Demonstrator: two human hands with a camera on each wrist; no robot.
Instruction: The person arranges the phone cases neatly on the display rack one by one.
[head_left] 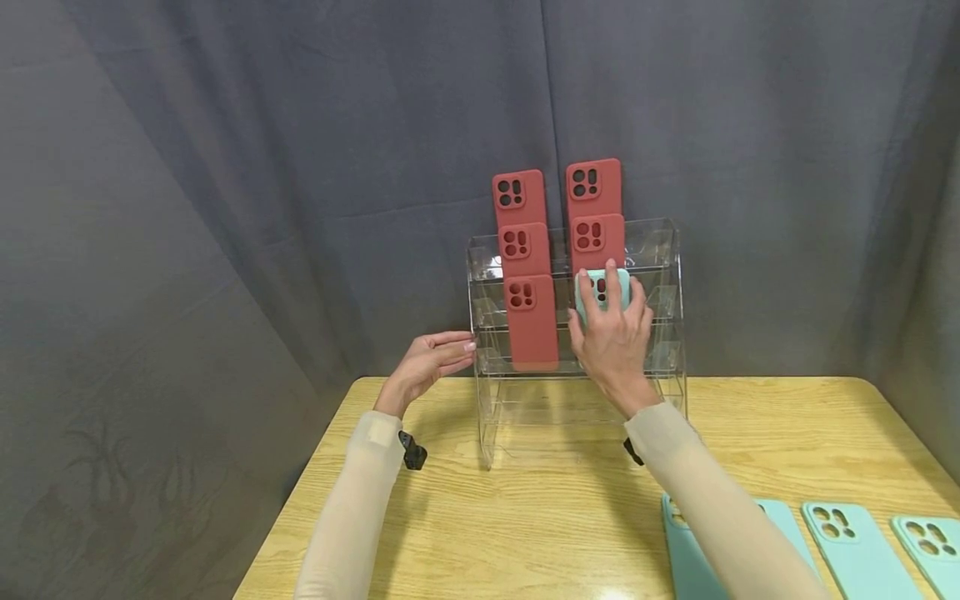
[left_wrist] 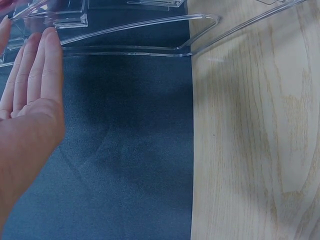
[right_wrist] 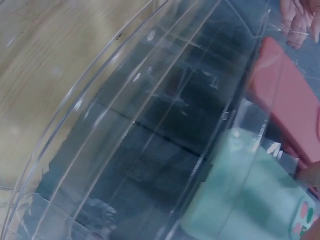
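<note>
Five red rectangular phone cases (head_left: 534, 337) leaned in a clear plastic tiered rack (head_left: 487, 421) in the head view — three left, two right, apparently for display. Below the pair, the right hand (head_left: 615, 337) held one mint-green case (head_left: 626, 287) by its edges; at least three more mint-green cases (head_left: 862, 554) lay tableside. In the left wrist view, the left hand (left_wrist: 37, 107) held nothing, straight-fingered beside the rack, perhaps steadying it. The right wrist view showed one mint-green case — upright for seating, presumably.

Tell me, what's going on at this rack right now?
A person's right hand grips a mint phone case at the clear rack, below two red cases in the right-hand column. The left hand, fingers straight, is by the rack's left edge. Three red cases stand in the left-hand column, and more mint cases lie on the table.
</note>
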